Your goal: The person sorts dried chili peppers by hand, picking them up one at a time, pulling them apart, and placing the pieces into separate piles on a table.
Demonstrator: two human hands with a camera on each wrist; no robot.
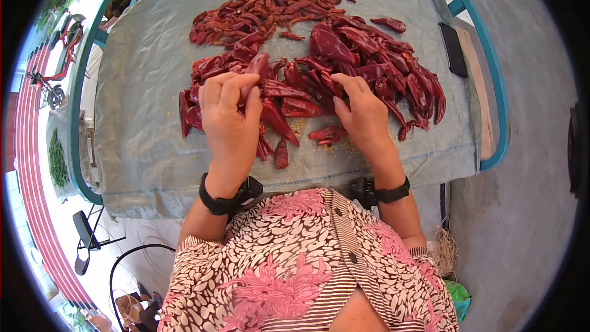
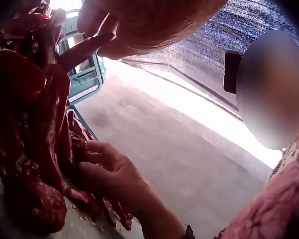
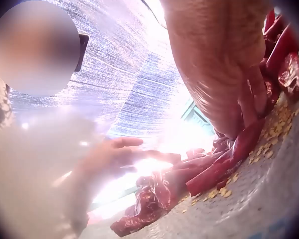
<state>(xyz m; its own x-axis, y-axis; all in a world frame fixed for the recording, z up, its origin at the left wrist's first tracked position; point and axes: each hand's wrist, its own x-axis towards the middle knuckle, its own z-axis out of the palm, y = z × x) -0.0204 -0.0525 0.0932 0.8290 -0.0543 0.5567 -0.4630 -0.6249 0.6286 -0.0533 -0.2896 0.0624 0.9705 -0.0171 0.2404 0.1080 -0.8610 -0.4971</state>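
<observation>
On a grey woven sheet [image 1: 141, 117], the left hand [image 1: 228, 110] curls its fingers round one dried red chilli [image 1: 258, 64] at the edge of a broad spread of chillies [image 1: 381, 67]. The right hand [image 1: 364, 114] presses bent fingertips into that spread; whether they pinch a pod cannot be told. A smaller heap [image 1: 258, 9] lies apart beyond, so sorting seems partly done, most remaining

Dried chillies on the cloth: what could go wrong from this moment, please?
1. Both hands are bare: the left hand grips one chilli and the right hand reaches into the pile, so the skin may burn.
2. Loose seeds lie on the cloth and may scatter when chillies are pulled across them.
</observation>
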